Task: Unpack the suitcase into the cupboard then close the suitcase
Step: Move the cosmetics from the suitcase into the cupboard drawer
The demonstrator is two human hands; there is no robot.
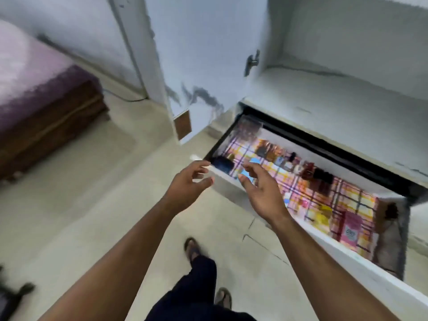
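Observation:
The white cupboard (335,93) stands at the right with its door (203,56) swung open and a bare shelf inside. Below the shelf a drawer (347,258) is pulled out, lined with a bright checked cloth (324,195) and holding several small items. My left hand (187,184) hovers empty near the drawer's left corner, fingers loosely spread. Just over the drawer's front edge my right hand (261,191) reaches forward, fingers relaxed and holding nothing. A dark shape at the bottom left edge (11,295) may be the suitcase; it is mostly out of frame.
A bed with a purple cover (39,89) on a wooden base stands at the left. A cable (125,97) runs along the floor by the wall. My feet in sandals (192,249) are on the pale floor between bed and drawer.

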